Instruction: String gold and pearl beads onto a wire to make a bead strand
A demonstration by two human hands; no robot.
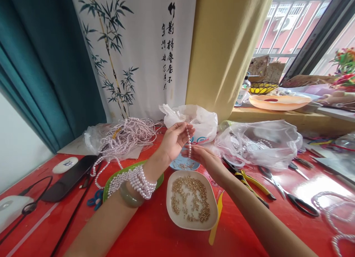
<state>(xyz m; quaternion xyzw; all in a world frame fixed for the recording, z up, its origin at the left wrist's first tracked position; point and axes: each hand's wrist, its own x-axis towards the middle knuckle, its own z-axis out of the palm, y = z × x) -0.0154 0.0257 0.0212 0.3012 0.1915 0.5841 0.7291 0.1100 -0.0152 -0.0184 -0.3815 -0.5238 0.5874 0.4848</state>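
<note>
Above the red bench (149, 227), our left hand (175, 138) pinches the top of a short pearl-bead strand (189, 141), which hangs over the blue dish (174, 164); our right hand (206, 159) reaches its lower end, though we cannot tell if it grips. We judge that strand unfinished, with plenty of loose gold beads (204, 212) left over. On the bamboo scroll (149, 35) we read 竹影; the white bag's (203, 118) turquoise print is illegible.

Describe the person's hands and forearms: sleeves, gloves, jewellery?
Left hand: ungloved; rows of pale pearl-like beads wrap the wrist, with a smooth, rounded green bangle nearer the elbow. Right hand: ungloved, no jewellery visible. No sleeves in view.
</note>
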